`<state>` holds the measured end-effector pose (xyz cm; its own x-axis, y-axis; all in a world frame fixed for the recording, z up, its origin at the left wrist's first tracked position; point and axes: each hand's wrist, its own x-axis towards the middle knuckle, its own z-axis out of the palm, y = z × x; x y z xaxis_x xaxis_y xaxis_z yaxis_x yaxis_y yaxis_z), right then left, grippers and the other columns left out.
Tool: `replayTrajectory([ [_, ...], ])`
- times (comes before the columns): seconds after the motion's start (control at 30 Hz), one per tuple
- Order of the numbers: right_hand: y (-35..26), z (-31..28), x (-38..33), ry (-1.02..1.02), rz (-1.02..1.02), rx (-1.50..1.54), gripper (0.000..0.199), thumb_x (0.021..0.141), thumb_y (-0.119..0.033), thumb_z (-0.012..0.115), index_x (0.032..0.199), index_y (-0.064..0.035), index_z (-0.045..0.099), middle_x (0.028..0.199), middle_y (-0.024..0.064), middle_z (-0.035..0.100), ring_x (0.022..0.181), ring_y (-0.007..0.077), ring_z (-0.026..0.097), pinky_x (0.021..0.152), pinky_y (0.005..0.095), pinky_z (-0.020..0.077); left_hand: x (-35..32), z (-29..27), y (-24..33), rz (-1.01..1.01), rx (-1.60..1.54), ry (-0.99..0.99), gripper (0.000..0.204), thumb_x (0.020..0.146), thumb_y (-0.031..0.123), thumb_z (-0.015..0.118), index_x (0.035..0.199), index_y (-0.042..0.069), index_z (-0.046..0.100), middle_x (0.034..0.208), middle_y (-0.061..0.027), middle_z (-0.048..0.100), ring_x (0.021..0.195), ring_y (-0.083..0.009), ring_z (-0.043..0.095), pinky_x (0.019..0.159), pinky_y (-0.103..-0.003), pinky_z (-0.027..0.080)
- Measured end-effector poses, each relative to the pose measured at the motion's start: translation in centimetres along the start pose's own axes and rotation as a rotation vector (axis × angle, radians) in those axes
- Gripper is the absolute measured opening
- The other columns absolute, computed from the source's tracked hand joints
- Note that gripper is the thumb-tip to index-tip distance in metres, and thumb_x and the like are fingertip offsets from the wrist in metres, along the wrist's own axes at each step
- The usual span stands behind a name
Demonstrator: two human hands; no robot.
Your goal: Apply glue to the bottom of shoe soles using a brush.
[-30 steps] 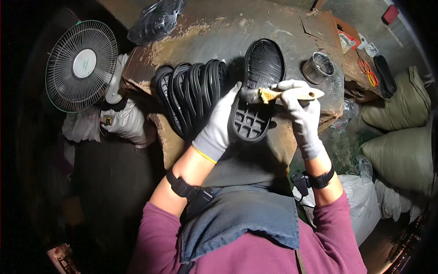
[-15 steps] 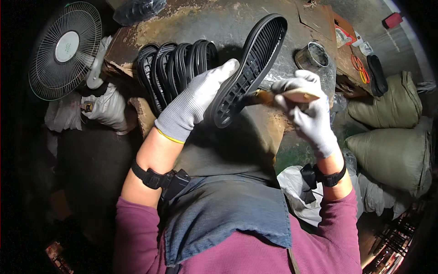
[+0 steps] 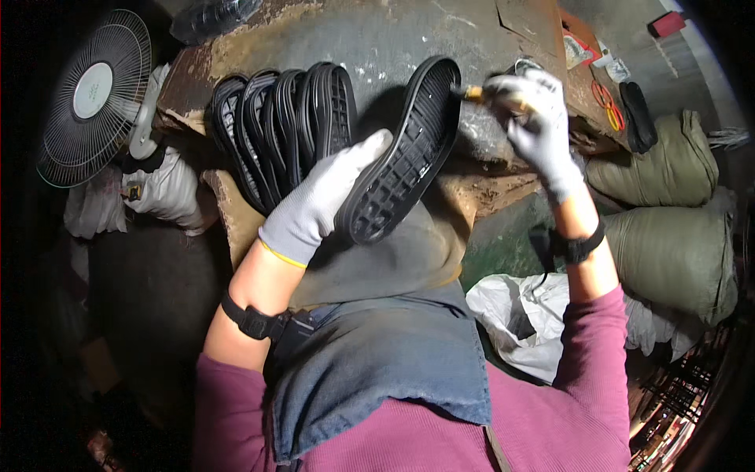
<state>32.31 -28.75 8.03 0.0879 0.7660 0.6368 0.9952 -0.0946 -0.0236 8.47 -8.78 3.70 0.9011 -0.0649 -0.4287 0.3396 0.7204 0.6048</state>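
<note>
My left hand (image 3: 318, 193), in a white-grey knit glove, grips the edge of a black shoe sole (image 3: 405, 161). The sole is tilted with its ribbed and gridded inner face up, and small shiny wet spots show on it. My right hand (image 3: 539, 118), gloved too, is closed round a brush (image 3: 473, 94) with a yellowish handle. The brush's dark tip is at the sole's upper right rim. Beside my left hand several black soles (image 3: 287, 126) stand in a leaning row on the worn table (image 3: 377, 47). A round can (image 3: 525, 64) is mostly hidden behind my right hand.
A white fan (image 3: 94, 90) stands at the left by some bags (image 3: 169, 185). Orange-handled scissors (image 3: 607, 106) and another dark sole (image 3: 637, 118) lie at the table's right. Stuffed green sacks (image 3: 668, 244) and a white plastic bag (image 3: 523, 315) are at the right.
My right hand has moved up with the brush, from the sole's lower part to its upper rim. The sole has come down and turned more face-up in my left hand.
</note>
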Motion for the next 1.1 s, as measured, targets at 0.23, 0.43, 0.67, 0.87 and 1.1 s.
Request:
replayTrajectory([
  [0.23, -0.5, -0.3, 0.6, -0.039, -0.017, -0.084, 0.026, 0.076, -0.017, 0.076, 0.101, -0.0189, 0.069, 0.102, -0.0024, 0.071, 0.100, 0.0175, 0.064, 0.098, 0.0409, 0.0411, -0.1, -1.0, -1.4, -0.157, -0.361, -0.188, 0.058, 0.105, 0.043, 0.038, 0.138, -0.004, 0.046, 0.125, -0.0294, 0.060, 0.105, -0.0445, 0.065, 0.087, -0.059, 0.056],
  [0.43, -0.9, 1.8, 1.4, -0.060, -0.083, -0.113, 0.030, 0.079, -0.017, 0.075, 0.108, -0.0206, 0.069, 0.106, -0.0003, 0.071, 0.105, 0.0171, 0.064, 0.101, 0.0410, 0.0386, 0.3, -0.2, -2.0, -0.220, -0.676, -0.382, 0.063, 0.105, 0.047, 0.028, 0.144, -0.001, 0.041, 0.135, -0.0339, 0.050, 0.121, -0.0576, 0.049, 0.098, -0.072, 0.041],
  [0.67, -2.1, 2.0, -1.5, 0.240, 0.194, 0.063, 0.022, 0.079, -0.012, 0.076, 0.101, -0.0161, 0.072, 0.104, -0.0002, 0.073, 0.100, 0.0173, 0.067, 0.094, 0.0366, 0.0404, 0.5, -0.7, -2.2, -0.217, -0.778, -0.415, 0.062, 0.105, 0.047, 0.024, 0.143, 0.000, 0.041, 0.135, -0.0332, 0.050, 0.121, -0.0613, 0.047, 0.098, -0.075, 0.038],
  [0.87, -3.6, 6.2, -3.5, 0.402, 0.428, 0.289, 0.011, 0.082, -0.015, 0.077, 0.087, -0.0131, 0.068, 0.102, -0.0023, 0.074, 0.094, 0.0194, 0.060, 0.093, 0.0351, 0.0391, 1.4, -0.5, -2.7, -0.276, -0.776, -0.471, 0.062, 0.105, 0.047, 0.026, 0.143, 0.001, 0.043, 0.137, -0.0323, 0.049, 0.120, -0.0636, 0.045, 0.097, -0.076, 0.038],
  [1.1, -5.9, 4.7, -1.8, 0.410, 0.376, 0.488, 0.013, 0.083, -0.005, 0.075, 0.088, -0.0107, 0.064, 0.102, 0.0072, 0.073, 0.091, 0.0209, 0.066, 0.090, 0.0324, 0.0453, 0.7, -1.8, -3.1, -0.191, -0.810, -0.470, 0.060, 0.104, 0.046, 0.031, 0.144, 0.002, 0.044, 0.137, -0.0300, 0.051, 0.123, -0.0615, 0.045, 0.098, -0.074, 0.038],
])
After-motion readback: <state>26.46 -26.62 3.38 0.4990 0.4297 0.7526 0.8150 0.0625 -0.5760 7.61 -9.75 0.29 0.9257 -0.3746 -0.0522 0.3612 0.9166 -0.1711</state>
